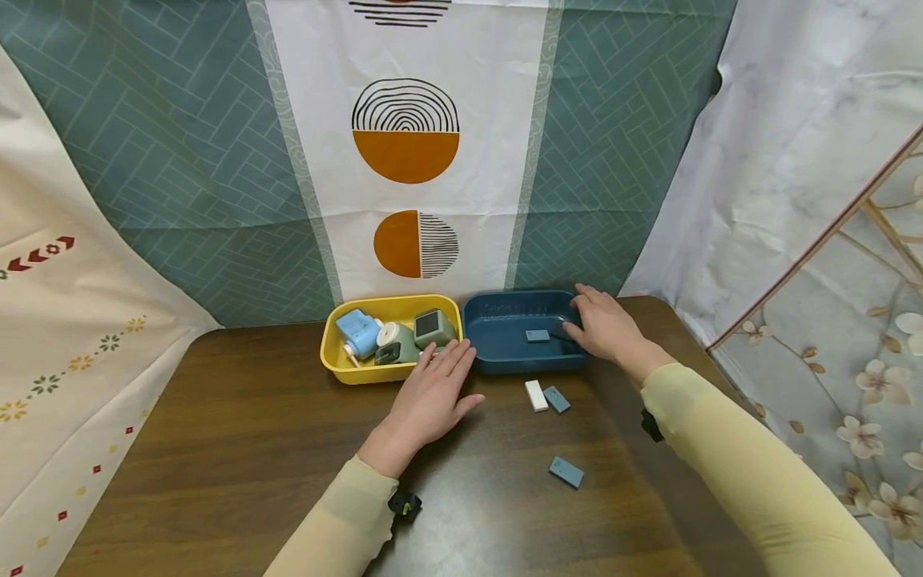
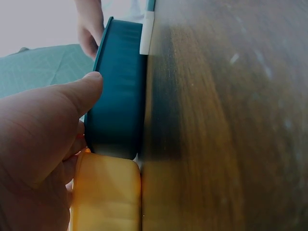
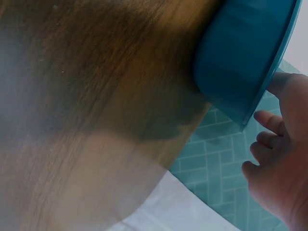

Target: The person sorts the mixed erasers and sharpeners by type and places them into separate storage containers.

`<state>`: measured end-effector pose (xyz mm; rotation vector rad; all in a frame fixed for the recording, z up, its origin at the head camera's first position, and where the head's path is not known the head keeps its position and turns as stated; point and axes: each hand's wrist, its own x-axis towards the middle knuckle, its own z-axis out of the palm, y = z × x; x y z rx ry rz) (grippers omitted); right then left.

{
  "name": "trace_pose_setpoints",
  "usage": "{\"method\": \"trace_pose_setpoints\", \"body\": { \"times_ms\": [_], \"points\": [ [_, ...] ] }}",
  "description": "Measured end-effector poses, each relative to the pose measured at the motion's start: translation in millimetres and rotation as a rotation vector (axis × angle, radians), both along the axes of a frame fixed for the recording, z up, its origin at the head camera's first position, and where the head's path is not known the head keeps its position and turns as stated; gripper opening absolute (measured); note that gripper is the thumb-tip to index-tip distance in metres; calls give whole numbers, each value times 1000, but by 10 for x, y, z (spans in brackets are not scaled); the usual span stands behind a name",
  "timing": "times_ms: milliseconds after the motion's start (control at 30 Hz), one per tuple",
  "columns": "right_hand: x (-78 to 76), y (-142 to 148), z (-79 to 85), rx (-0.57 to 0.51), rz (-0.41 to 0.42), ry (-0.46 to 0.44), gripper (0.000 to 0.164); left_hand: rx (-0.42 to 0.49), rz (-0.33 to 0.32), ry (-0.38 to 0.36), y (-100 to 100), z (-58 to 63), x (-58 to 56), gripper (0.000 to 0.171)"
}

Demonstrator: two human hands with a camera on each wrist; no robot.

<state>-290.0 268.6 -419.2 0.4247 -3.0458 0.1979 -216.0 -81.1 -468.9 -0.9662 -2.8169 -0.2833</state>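
Note:
My left hand (image 1: 435, 395) rests with straight fingers at the front right corner of the yellow basket (image 1: 328, 365), its thumb beside the blue tray (image 2: 115, 91). At the tray's right end, my right hand (image 1: 606, 324) grips the rim, thumb over the inside and other fingers outside. A small flat grey-blue block (image 1: 537, 336) lies in the tray; the thumb partly hides a darker patch beside it. A white block (image 1: 536, 396) and a second grey-blue block (image 1: 557, 399) lie in front of the tray. Nearer me on the table is another grey-blue block (image 1: 566, 472).
The yellow basket holds a light blue bottle-like item (image 1: 359, 330), a pale green round-topped item (image 1: 398, 340) and a green box-shaped item (image 1: 434, 327). Patterned cloth (image 1: 404, 152) hangs behind the wooden table (image 1: 238, 449), close to both containers. A floral cloth (image 1: 851, 385) borders the right side.

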Motion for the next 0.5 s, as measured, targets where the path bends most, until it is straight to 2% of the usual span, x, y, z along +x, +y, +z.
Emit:
{"method": "trace_pose_setpoints", "body": {
  "times_ms": [267, 500],
  "points": [
    [111, -4, 19, 12, 23, 4, 70, 2, 4, -13, 0, -4, -6, 81],
    [224, -11, 36, 13, 60, 28, 75, 3, 6, -25, 1, 16, 2, 81]
  ]
}}
